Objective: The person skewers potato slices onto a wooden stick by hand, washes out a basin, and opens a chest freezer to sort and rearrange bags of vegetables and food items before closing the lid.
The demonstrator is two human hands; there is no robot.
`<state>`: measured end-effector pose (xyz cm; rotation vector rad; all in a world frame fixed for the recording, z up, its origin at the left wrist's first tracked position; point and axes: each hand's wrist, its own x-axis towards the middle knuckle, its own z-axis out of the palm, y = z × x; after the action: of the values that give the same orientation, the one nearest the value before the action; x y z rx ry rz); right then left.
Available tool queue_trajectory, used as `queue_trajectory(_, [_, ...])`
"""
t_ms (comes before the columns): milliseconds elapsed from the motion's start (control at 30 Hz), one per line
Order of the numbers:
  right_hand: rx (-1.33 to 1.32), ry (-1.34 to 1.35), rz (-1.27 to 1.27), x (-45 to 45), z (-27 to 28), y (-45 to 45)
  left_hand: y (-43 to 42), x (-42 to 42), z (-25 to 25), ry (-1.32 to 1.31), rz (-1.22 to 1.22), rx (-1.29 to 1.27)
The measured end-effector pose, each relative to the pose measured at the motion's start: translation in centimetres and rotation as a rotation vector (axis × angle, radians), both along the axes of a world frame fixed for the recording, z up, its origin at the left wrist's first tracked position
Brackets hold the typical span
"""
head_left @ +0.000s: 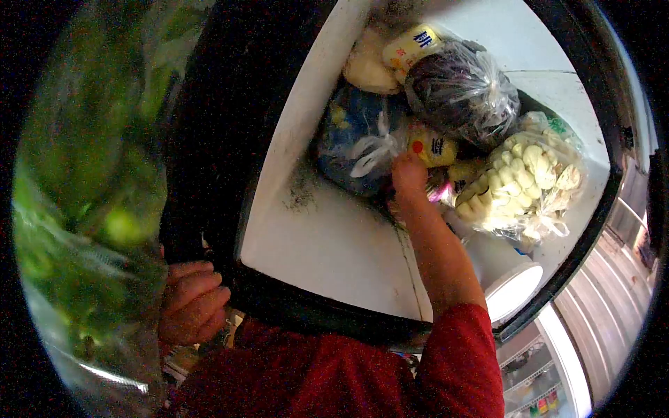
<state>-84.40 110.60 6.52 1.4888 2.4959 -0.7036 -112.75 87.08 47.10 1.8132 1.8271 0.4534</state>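
My right hand [410, 175] reaches down into a white-lined chest with a dark rim. Its fingers are curled in beside a knotted clear bag with dark blue contents [355, 150] and a yellow printed package [433, 145]; what they grip is hidden. Just right of that wrist lies a clear bag of pale, segmented pieces [516, 177]. My left hand [194, 303] is outside the chest, fingers bent and pressed together at the edge of a large clear plastic bag of green vegetables [90, 230]. That bag fills the left side, close to the camera and blurred; part of the hand is behind it.
Further back in the chest sit a bag with dark contents [463, 90], another yellow package [412, 50] and a pale bundle [369, 63]. A white tub [512, 285] lies near the right wall. The black rim [334, 310] runs along the front. Shelves [536, 380] stand lower right.
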Motion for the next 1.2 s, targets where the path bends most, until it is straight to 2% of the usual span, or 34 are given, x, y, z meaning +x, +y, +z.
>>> queue_trajectory(33, [0.102,-0.122,0.166,1.6,-3.2,0.1,-0.3,0.0,-0.3,-0.016,0.025,0.017])
queue_trajectory(67, [0.103,-0.122,0.169,0.6,-0.9,0.1,-0.8,-0.5,-0.7,-0.077,-0.042,0.03])
queue_trajectory(100, [-0.392,0.158,-0.389,-1.7,4.2,0.1,-1.0,-0.9,-1.0,-0.139,-0.111,0.043])
queue_trajectory(167, [-0.884,0.439,-0.95,-3.5,9.8,0.4,-0.2,-0.8,-0.5,-0.079,-0.108,0.047])
queue_trajectory(267, [-0.967,0.453,-0.871,-2.8,10.3,0.1,-0.3,-0.4,-0.6,-0.027,-0.076,0.068])
queue_trajectory(300, [-0.726,0.536,-0.558,-1.4,7.9,-0.7,-0.5,-0.2,-0.7,-0.031,-0.059,0.077])
queue_trajectory(367, [-0.48,0.598,-0.247,-0.5,7.0,-1.3,-0.6,0.0,-0.9,-0.068,-0.014,0.086])
queue_trajectory(467, [-0.611,0.513,-0.387,-2.3,10.9,-1.2,0.1,-0.4,-0.3,-0.042,-0.033,0.042])
queue_trajectory(533, [-0.887,0.527,-0.647,-3.9,15.1,-1.2,-0.5,-0.3,-0.9,0.012,-0.084,-0.004])
queue_trajectory(567, [-0.887,0.525,-0.648,-3.3,14.6,-1.3,-2.0,-0.1,-2.9,-0.016,-0.032,0.171])
queue_trajectory(633, [-0.787,0.506,-0.445,-2.4,13.6,-1.4,-1.1,0.4,-3.1,-0.043,0.022,0.347])
queue_trajectory(733, [-0.921,0.506,-0.502,-2.1,14.1,-1.2,0.2,0.4,-0.9,-0.036,0.098,0.245])
queue_trajectory(800, [-0.868,0.451,-0.448,-1.8,12.6,-0.9,0.1,-0.5,-0.4,0.014,-0.067,0.047])
queue_trajectory(833, [-0.816,0.396,-0.394,-1.7,11.8,-0.8,0.0,-0.3,-0.5,0.014,-0.067,0.048])
queue_trajectory(900, [-0.869,0.405,-0.44,-1.3,10.5,-0.9,-0.2,0.3,-0.7,-0.073,0.068,0.019])
queue_trajectory(967, [-0.92,0.413,-0.486,-0.9,9.7,-1.3,0.4,0.1,-0.1,0.006,0.017,0.003])
queue_trajectory(1067, [-0.868,0.437,-0.513,-0.2,8.1,-2.2,0.6,0.3,0.3,0.099,-0.018,-0.026])
queue_trajectory(1167, [-0.637,0.402,-0.347,0.8,6.0,-3.1,0.5,0.4,0.3,0.126,-0.017,-0.03])
queue_trajectory(1200, [-0.471,0.405,-0.231,0.6,6.4,-3.3,0.5,0.3,0.2,0.14,-0.032,-0.023])
